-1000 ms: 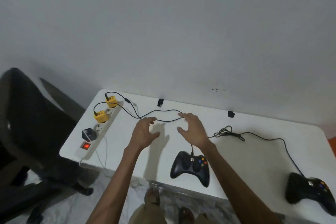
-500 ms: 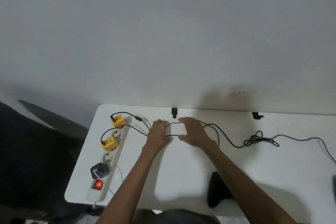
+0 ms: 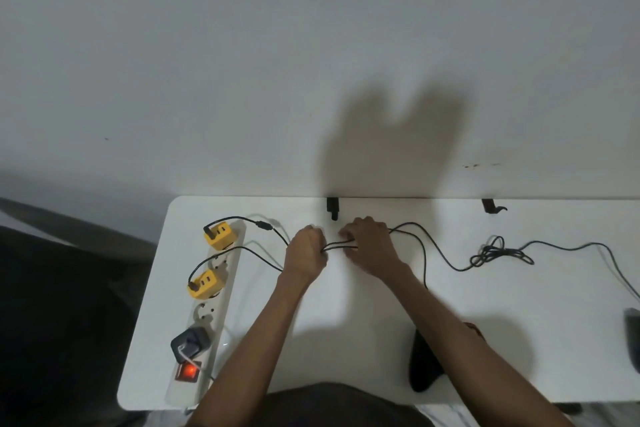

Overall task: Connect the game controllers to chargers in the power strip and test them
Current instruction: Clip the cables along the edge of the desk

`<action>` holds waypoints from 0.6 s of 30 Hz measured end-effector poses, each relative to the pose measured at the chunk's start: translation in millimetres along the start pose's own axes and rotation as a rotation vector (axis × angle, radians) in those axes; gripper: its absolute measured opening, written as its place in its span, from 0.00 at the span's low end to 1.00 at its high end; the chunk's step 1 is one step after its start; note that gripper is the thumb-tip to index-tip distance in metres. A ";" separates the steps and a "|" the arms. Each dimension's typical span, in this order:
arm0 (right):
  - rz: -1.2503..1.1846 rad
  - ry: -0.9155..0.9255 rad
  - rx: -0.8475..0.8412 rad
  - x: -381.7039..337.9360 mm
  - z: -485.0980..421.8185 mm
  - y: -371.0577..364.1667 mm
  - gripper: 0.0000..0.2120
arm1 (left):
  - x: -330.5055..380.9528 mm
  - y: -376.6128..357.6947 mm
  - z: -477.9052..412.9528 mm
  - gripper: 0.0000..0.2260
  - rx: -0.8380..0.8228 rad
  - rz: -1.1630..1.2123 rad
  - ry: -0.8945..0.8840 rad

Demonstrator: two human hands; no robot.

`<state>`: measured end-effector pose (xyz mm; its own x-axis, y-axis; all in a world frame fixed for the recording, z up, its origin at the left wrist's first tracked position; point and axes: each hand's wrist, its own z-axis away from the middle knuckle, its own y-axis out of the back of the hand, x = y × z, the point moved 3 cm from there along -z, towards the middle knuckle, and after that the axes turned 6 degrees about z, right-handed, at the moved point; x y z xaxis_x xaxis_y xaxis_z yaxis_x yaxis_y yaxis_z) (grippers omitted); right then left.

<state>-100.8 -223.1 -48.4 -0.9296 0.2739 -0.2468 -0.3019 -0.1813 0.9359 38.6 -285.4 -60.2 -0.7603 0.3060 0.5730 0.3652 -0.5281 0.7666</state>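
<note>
A white power strip (image 3: 221, 288) lies along the table's left side with its red switch (image 3: 188, 372) lit. Two yellow chargers (image 3: 220, 235) (image 3: 205, 282) sit in it, each with a black cable (image 3: 446, 262) plugged in. My left hand (image 3: 306, 251) is closed around both cables near the back of the table. My right hand (image 3: 369, 244) pinches the same cables just to the right. A black controller (image 3: 422, 366) lies near the front edge, mostly hidden under my right forearm. A second controller (image 3: 633, 336) shows only at the right border.
A dark charger (image 3: 189, 343) with a white lead occupies a socket near the switch. A tangled loop of cable (image 3: 498, 251) lies at right. Two black clips (image 3: 332, 207) (image 3: 490, 206) sit on the white table's (image 3: 346, 315) back edge against the wall. A dark chair (image 3: 62, 305) stands left.
Both hands reached forward from above the controller to the cables and closed on them. The head view tilted up and nearer, so the controllers slid toward the bottom and right edges.
</note>
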 end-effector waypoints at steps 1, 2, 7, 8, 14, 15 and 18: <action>0.015 0.004 0.022 -0.3 1.5 -0.6 0.10 | -0.5 -0.3 2.2 0.04 0.006 0.013 0.005; 0.031 0.010 0.035 -0.2 3.2 -1.2 0.07 | -0.8 -0.7 4.0 0.04 0.012 0.018 0.007; -0.064 0.032 0.044 3.8 11.0 1.8 0.04 | -2.2 3.4 13.4 0.07 0.039 0.064 -0.056; -0.124 0.035 0.060 5.5 11.8 5.0 0.03 | -1.8 5.6 14.6 0.07 0.056 0.061 -0.077; -0.354 0.033 0.232 9.2 1.3 43.5 0.02 | 13.0 36.9 8.0 0.07 0.235 0.068 -0.152; -0.374 0.043 0.265 9.7 -3.2 49.6 0.03 | 16.1 42.2 5.2 0.07 0.255 0.069 -0.157; -0.425 0.044 0.347 11.3 -18.6 60.0 0.06 | 23.0 54.2 -8.4 0.07 0.295 0.072 -0.157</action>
<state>-133.4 -248.5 0.2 -0.7511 0.2141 -0.6246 -0.5722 0.2609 0.7775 36.4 -313.6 -7.9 -0.6438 0.4065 0.6483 0.5718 -0.3074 0.7606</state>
